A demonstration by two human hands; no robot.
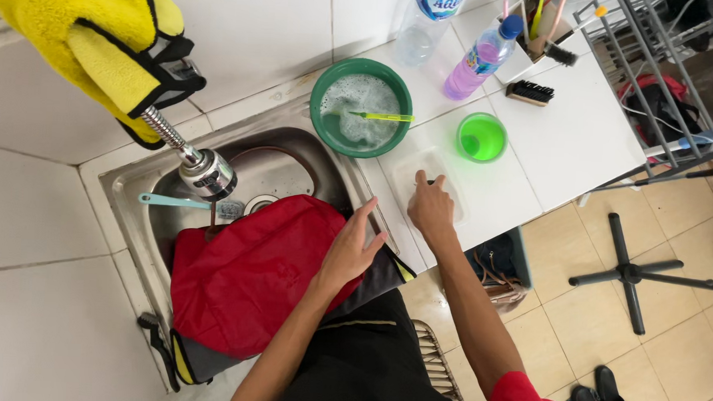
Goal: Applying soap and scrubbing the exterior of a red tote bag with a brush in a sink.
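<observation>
Left hand (353,252) rested open, fingers spread, on the red backpack (257,276), which lay across the front of the steel sink (129,186), apparently pinning it so it didn't slide off the rim. Right hand (431,209) reached onto the white tiled counter (567,145) into a clear shallow plastic tray (422,171), fingers curled around something small and dark; couldn't tell what it was or whether it was actually gripped. Green basin (361,107) of soapy water sat just beside the sink with a green toothbrush (382,117) across it, close to hand. Small green cup (482,137) was near the tray, black scrub brush (529,92) further back. Faucet head (205,172) hung over the sink, a yellow cloth (91,28) draped on its neck. Another light-blue brush (176,202) lay in the sink behind the backpack.
</observation>
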